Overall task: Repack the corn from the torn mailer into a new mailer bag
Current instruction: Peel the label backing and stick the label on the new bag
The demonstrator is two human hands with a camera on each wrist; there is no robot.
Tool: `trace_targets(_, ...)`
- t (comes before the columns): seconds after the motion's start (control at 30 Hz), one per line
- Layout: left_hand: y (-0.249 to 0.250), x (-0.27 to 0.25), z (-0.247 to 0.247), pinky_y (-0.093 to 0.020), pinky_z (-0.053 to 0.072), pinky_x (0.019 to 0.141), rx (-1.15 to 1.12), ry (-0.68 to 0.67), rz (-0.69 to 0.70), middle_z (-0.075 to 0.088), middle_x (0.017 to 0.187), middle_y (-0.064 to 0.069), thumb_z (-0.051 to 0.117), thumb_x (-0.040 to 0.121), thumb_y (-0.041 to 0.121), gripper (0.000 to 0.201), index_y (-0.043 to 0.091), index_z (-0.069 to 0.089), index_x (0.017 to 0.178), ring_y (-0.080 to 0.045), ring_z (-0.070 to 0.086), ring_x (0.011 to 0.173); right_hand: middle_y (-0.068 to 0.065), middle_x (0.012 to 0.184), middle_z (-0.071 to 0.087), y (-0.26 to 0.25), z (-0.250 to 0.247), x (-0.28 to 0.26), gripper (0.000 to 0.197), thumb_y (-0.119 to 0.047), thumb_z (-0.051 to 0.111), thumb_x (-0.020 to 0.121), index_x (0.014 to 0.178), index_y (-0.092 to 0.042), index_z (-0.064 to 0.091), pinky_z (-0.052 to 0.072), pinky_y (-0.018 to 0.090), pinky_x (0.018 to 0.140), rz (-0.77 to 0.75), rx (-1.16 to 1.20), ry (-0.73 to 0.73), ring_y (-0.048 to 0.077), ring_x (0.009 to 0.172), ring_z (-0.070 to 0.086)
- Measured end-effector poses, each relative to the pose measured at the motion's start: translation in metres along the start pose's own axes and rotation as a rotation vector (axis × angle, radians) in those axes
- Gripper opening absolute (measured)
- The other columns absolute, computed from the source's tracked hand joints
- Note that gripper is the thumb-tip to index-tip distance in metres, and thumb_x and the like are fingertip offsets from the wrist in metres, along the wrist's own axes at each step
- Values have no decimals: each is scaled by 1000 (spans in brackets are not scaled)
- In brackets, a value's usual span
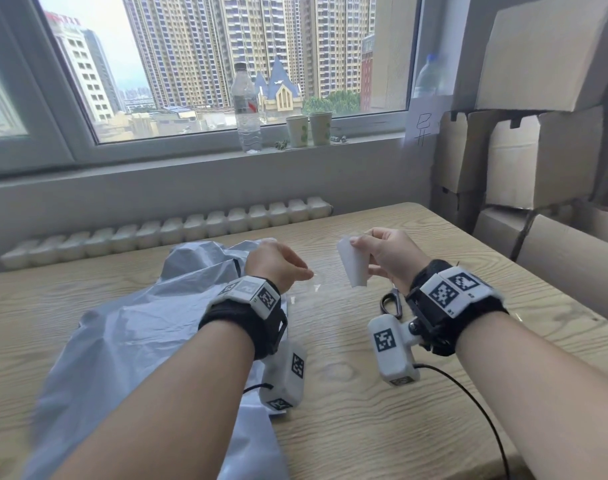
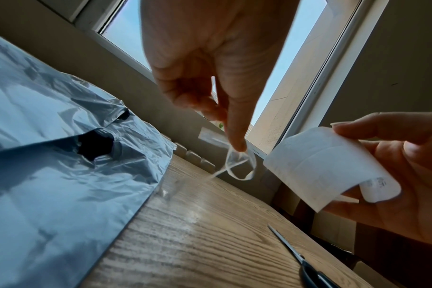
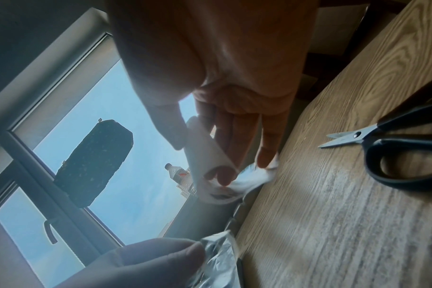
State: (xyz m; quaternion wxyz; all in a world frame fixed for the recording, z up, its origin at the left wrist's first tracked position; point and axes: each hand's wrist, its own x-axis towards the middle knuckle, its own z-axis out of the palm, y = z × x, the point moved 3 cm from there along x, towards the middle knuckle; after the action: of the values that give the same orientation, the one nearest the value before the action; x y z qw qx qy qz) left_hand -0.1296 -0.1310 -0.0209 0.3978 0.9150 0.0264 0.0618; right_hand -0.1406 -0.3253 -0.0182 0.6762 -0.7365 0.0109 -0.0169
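A crumpled grey mailer (image 1: 150, 323) lies on the left of the wooden table (image 1: 364, 427); the left wrist view shows a dark torn hole (image 2: 96, 144) in it. My left hand (image 1: 281, 265) hovers beside the mailer's right edge and pinches a thin curled clear strip (image 2: 237, 163). Further right, my right hand (image 1: 389, 251) is raised above the table with a curled white paper slip (image 1: 352, 268) between thumb and fingers. No corn shows in any view.
Black-handled scissors (image 1: 392, 303) lie on the table under my right wrist. Stacked cardboard cartons (image 1: 538, 150) line the right side. A water bottle (image 1: 246, 109) and two paper cups (image 1: 309, 129) stand on the windowsill beyond the table.
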Motion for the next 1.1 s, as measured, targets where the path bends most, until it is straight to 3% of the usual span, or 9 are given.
trace_targets(0.2, -2, 2, 4, -31, 53, 92, -16, -189, -14, 71, 108, -7, 52, 89, -3, 32, 9, 67, 115, -18, 67, 99, 2, 83, 59, 0, 4, 4, 18, -19, 62, 87, 73, -17, 52, 49, 46, 91, 12, 14, 13, 20, 84, 56)
trace_targets(0.3, -1, 2, -1, -30, 50, 95, 105, -84, 70, 67, 105, 4, 71, 81, 12, 25, 17, 72, 105, -14, 63, 102, 5, 85, 59, -3, 8, 3, 19, -16, 60, 89, 73, -15, 51, 52, 37, 75, -10, 57, 18, 21, 83, 57)
trace_targets(0.4, -2, 2, -10, -31, 56, 87, 37, 43, 61, 73, 88, 3, 69, 79, 2, 21, 23, 74, 76, -13, 68, 88, 6, 85, 59, -7, 8, 1, 20, -13, 59, 91, 73, -14, 49, 52, 29, 64, -27, 93, 12, 21, 79, 58)
trace_targets(0.53, -1, -4, -2, -32, 55, 89, 34, -209, 59, 70, 105, 0, 35, 82, -17, 54, 17, 71, 103, -13, 65, 100, 8, 86, 57, -12, 6, 0, 20, -14, 58, 91, 73, -14, 50, 52, 29, 61, -44, 81, 28, 21, 82, 57)
trace_targets(0.6, -2, -5, -5, -26, 54, 79, 92, -208, 84, 70, 101, 5, 48, 85, -8, 44, 22, 67, 112, -9, 66, 93, 7, 85, 57, -16, 5, -1, 21, -14, 59, 91, 72, -15, 50, 52, 30, 61, -73, 93, 59, 22, 82, 57)
trace_targets(0.67, -2, -4, -15, -23, 55, 71, 143, -110, 99, 74, 89, 8, 73, 78, 12, 26, 25, 71, 100, -5, 69, 78, 7, 85, 57, -22, 3, -1, 21, -14, 59, 90, 71, -15, 51, 52, 33, 65, -110, 109, 96, 22, 84, 56)
trace_targets(0.87, -6, -3, -19, -26, 46, 94, 127, -227, 129, 60, 124, 5, 77, 77, 14, 39, 24, 69, 114, -12, 57, 114, 3, 76, 55, -36, 7, -4, 24, -14, 59, 90, 67, -16, 51, 47, 35, 68, -170, 103, 116, 18, 73, 53)
trace_targets(0.97, -7, -1, -27, -25, 53, 84, -58, -64, 119, 71, 110, 0, 66, 86, 10, 19, 22, 73, 99, -12, 66, 95, 0, 72, 53, -36, 10, -6, 25, -15, 59, 90, 67, -16, 51, 44, 31, 61, -164, 87, 104, 16, 67, 49)
trace_targets(1.1, -12, -1, -35, -14, 44, 59, 46, 29, 90, 66, 86, 4, 66, 74, -8, 35, 25, 74, 81, -7, 60, 79, 0, 73, 53, -35, 9, -9, 24, -17, 59, 90, 67, -16, 52, 42, 37, 72, -158, 74, 97, 17, 72, 49)
